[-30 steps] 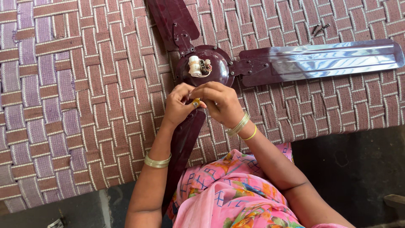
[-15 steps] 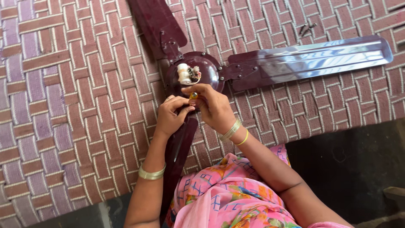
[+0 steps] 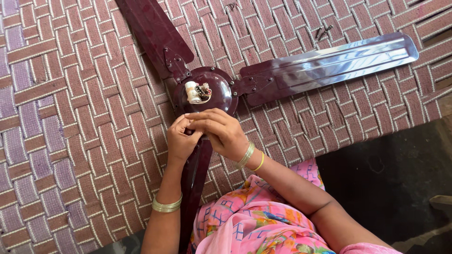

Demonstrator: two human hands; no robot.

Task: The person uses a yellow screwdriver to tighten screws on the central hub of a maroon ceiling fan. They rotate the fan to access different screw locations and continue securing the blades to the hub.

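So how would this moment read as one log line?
left hand + right hand: together at fan hub | fan on woven mat

maroon ceiling fan (image 3: 207,89), pink-purple woven cot (image 3: 70,94), floral pink garment (image 3: 254,221)

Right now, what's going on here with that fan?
A person sits over a maroon ceiling fan lying on a woven cot. The left hand and right hand meet at the hub's near edge, where the lower blade joins; what they pinch is hidden. Loose screws lie above the shiny right blade.
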